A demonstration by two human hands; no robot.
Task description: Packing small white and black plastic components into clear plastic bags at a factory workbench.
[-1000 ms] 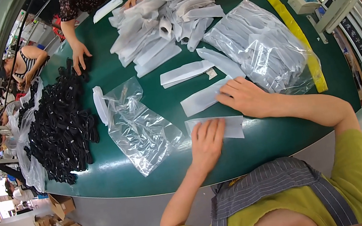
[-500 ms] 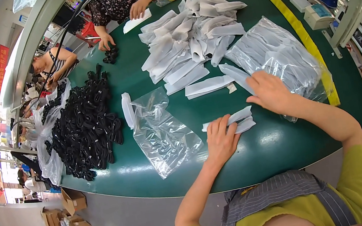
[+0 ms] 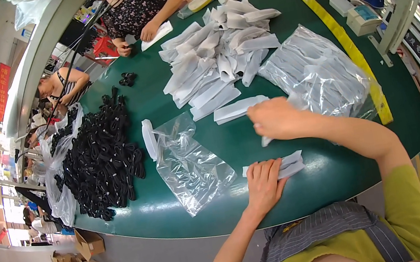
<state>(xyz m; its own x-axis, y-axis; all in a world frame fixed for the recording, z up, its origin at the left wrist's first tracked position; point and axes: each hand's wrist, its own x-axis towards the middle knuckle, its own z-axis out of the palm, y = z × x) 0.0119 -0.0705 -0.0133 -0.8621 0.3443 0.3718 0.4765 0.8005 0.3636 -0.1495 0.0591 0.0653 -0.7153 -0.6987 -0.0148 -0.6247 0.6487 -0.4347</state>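
Folded white packets (image 3: 290, 164) lie together near the front edge of the green table. My left hand (image 3: 265, 184) rests over their left end, its fingers curled down on them. Farther up, my right hand (image 3: 281, 118) is closed and slightly blurred. A white packet is in it, mostly hidden, with one end (image 3: 266, 141) showing below the fingers. Just beyond that hand, a single white packet (image 3: 240, 109) lies flat. To the left are a flat clear plastic bag (image 3: 190, 162) and another narrow white packet (image 3: 149, 140).
A heap of white packets (image 3: 217, 45) covers the far middle. Right of it lies a filled clear bag (image 3: 318, 75) beside a yellow strip (image 3: 337, 38). Bundled black cables (image 3: 99, 156) are piled at left. A co-worker (image 3: 140, 8) handles a white packet across the table.
My right hand has picked up the packet beside the filled bag and moved left with it. My left hand stays on the near packets. The co-worker's hands have drawn back from the small black bundle.
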